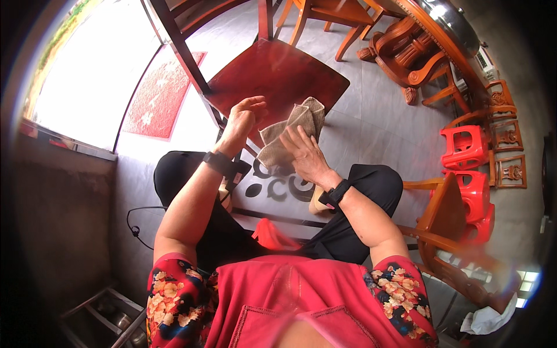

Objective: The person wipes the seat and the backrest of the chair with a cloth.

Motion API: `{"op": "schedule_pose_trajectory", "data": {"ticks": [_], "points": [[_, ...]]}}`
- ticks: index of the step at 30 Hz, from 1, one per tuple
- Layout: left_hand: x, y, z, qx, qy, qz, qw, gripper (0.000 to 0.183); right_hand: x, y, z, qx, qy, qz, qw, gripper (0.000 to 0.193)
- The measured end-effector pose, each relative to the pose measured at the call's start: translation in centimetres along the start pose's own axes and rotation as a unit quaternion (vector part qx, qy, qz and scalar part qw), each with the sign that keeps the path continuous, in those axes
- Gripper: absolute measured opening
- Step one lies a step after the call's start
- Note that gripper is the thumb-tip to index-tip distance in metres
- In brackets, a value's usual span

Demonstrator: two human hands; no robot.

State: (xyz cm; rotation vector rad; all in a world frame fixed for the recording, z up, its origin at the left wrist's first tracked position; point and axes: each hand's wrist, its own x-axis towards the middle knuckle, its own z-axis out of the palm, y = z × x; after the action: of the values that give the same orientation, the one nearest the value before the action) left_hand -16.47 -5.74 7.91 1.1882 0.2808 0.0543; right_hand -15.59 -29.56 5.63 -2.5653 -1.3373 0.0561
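Observation:
My right hand (307, 155) is on a brown, coarse-woven fabric piece (277, 152) with several overlapping layers. Its fingers stretch over the fabric, and the thumb's grip underneath is hidden. The fabric is above the near edge of a dark red wooden chair seat (278, 66). To the left of it, my left hand (243, 120) is raised over the seat with fingers curled together in a pinch. Whatever is between those fingertips is too small to make out. Both wrists wear black bands.
A red mat (156, 98) lies by the bright doorway at left. Red plastic stools (464, 148) and wooden chairs (441, 214) stand at right. Carved wooden furniture (406, 52) is far right. A black cable (134, 229) hangs beside my left leg. A metal frame (107, 316) stands lower left.

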Motion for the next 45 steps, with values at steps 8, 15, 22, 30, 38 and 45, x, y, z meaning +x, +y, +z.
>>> {"op": "schedule_pose_trajectory", "data": {"ticks": [8, 15, 22, 30, 38, 45], "points": [[-0.2, 1.5, 1.1, -0.015, 0.029, -0.024, 0.999, 0.038, 0.6, -0.1, -0.2, -0.022, 0.014, -0.008, 1.0, 0.07], [-0.1, 1.5, 1.5, -0.02, 0.008, -0.042, 0.999, 0.026, 2.4, 1.3, -0.2, 0.005, 0.034, 0.01, 0.999, 0.068], [-0.3, 1.8, 1.2, -0.038, 0.005, -0.046, 0.998, 0.026, 6.1, 3.8, 0.0, 0.003, 0.05, 0.079, 0.996, 0.064], [-1.4, 2.8, 0.6, 0.0, 0.017, -0.036, 0.999, 0.033, 6.4, 3.9, 0.7, -0.003, 0.05, 0.108, 0.993, 0.067], [-1.6, 2.7, -0.1, 0.004, 0.009, -0.043, 0.999, 0.031, 6.4, 4.2, 1.3, -0.013, 0.047, 0.107, 0.993, 0.068], [-1.6, 2.5, 0.1, 0.005, 0.005, -0.039, 0.999, 0.029, 6.5, 4.1, 1.4, 0.005, 0.06, 0.1, 0.993, 0.063]]}}
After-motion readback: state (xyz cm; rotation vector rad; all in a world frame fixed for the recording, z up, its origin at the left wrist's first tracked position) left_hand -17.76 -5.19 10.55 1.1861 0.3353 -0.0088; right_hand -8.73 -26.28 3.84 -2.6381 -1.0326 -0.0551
